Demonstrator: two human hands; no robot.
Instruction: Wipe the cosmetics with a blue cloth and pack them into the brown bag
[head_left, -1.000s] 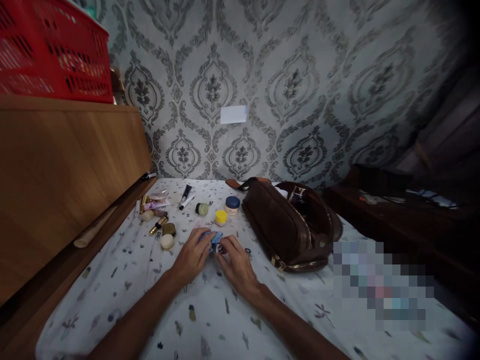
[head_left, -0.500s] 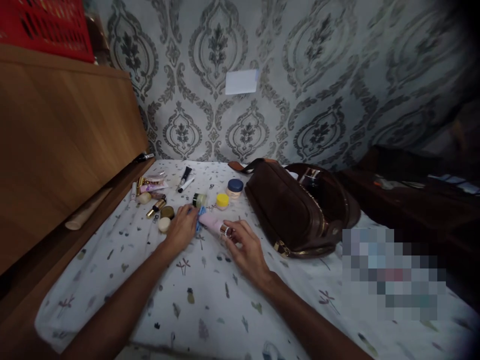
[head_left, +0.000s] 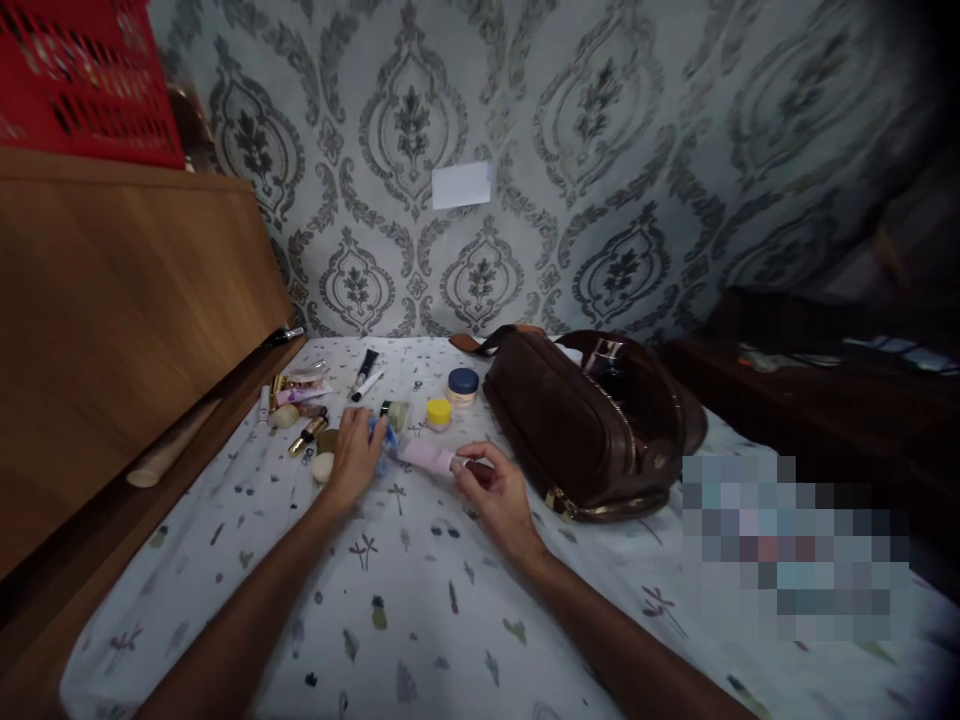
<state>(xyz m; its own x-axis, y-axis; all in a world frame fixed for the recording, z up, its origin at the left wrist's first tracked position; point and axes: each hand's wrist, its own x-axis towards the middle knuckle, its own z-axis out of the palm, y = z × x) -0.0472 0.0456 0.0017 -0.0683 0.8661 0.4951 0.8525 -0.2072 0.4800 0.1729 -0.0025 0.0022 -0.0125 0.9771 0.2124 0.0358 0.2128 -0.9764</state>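
My left hand (head_left: 355,452) rests on the printed sheet (head_left: 420,600) with its fingers closed on a small blue cloth (head_left: 380,436). My right hand (head_left: 491,490) pinches the capped end of a pink tube (head_left: 426,456) that lies on the sheet between both hands. Just beyond the hands stand small jars: a green one (head_left: 397,412), a yellow-lidded one (head_left: 439,411) and a blue-lidded one (head_left: 463,385). A brown leather bag (head_left: 585,430) lies open to the right of my right hand.
Several small cosmetics (head_left: 304,410) lie at the left by a wooden headboard (head_left: 127,320). A black tube and a white pen (head_left: 366,375) lie near the patterned wall (head_left: 570,150). A red crate (head_left: 82,80) sits on the headboard; dark furniture (head_left: 810,390) stands at the right.
The hands have drawn apart: the pink tube has come out of the blue cloth. My left hand moved left with the cloth; my right hand holds the tube's end.
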